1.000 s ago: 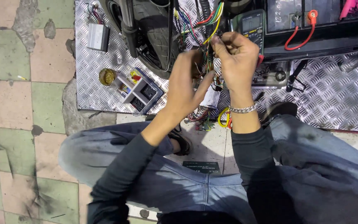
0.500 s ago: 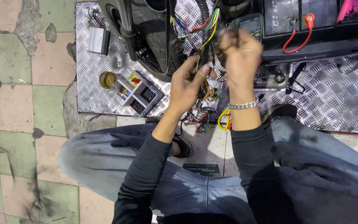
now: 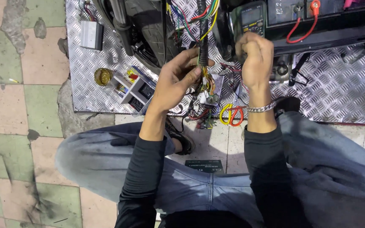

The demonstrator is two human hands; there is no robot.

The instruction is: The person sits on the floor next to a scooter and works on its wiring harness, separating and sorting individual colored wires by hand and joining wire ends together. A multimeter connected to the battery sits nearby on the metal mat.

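Worn floor tiles (image 3: 30, 105) in green and pink carry a sheet of diamond-pattern metal plate (image 3: 339, 93), and the person sits at its near edge with both knees spread. The left hand (image 3: 176, 82) has its grip pressed around a black-wrapped wire harness (image 3: 202, 40), thumb and fingers pinching the bundle just where the wrapping ends and the loose coloured wires (image 3: 208, 84) come out. The right hand (image 3: 254, 59) is curled into a closed grip near the harness; something thin seems to be held between the fingers, but I cannot tell what it is. A metal bracelet (image 3: 260, 108) sits on this wrist.

The harness hangs down from the vehicle, beside the black tyre (image 3: 148, 25), to the middle of the plate's near edge. Below the hands lie yellow and red wire loops (image 3: 231, 115) and small connectors. Behind the right hand stands a digital multimeter (image 3: 250, 19), and further right a battery with a red cable (image 3: 300, 25). Toward the plate's left side are a small grey box with compartments (image 3: 134, 90), a round brass-coloured tin (image 3: 102, 76) and a silver controller box (image 3: 91, 35).

To do this well, I think the left hand should keep the bundle steady and not pull hard, so that the thin wires do not tear from their connectors, while the right hand separates one wire at a time.
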